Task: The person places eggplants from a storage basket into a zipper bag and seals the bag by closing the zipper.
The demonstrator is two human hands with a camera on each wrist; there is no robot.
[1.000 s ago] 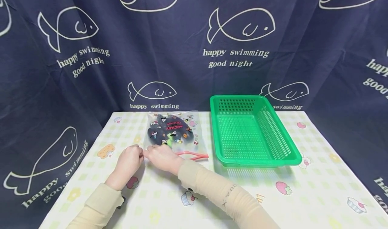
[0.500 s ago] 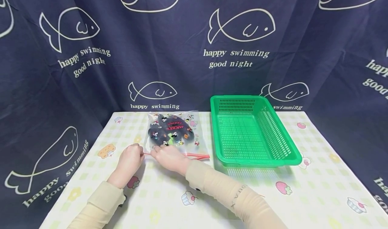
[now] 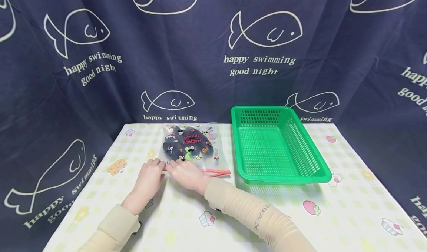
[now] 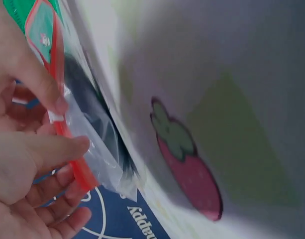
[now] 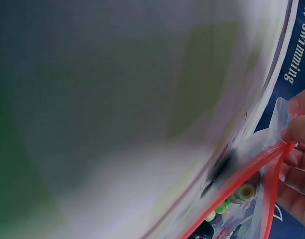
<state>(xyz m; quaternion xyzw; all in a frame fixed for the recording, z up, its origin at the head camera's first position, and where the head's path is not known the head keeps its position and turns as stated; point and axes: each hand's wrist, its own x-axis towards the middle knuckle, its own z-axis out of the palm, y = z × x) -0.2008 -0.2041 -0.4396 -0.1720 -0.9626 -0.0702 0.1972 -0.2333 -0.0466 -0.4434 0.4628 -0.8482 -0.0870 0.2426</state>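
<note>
A clear zip bag (image 3: 217,148) with cartoon prints and a red zip strip (image 3: 220,171) lies flat at the back left, holding dark rounded items and something green (image 3: 188,155). My left hand (image 3: 150,174) pinches the strip near its left end, thumb (image 4: 75,145) on the near face. Beside it, my right hand (image 3: 186,172) pinches the same strip where a white slider (image 4: 56,118) shows under the thumb. To the right of my hands the bag's mouth gapes, and a hollow round end (image 5: 246,192) shows inside in the right wrist view.
A green plastic basket (image 3: 245,170) with slotted walls stands right of the bag. The table is covered by a pale checked cloth (image 3: 253,222) with printed fruit and cakes. Behind it hangs a dark blue curtain (image 3: 207,85) with fish drawings.
The right hand slid a little to the right along the strip, then stayed there. The left hand has since moved right, close to the right hand.
</note>
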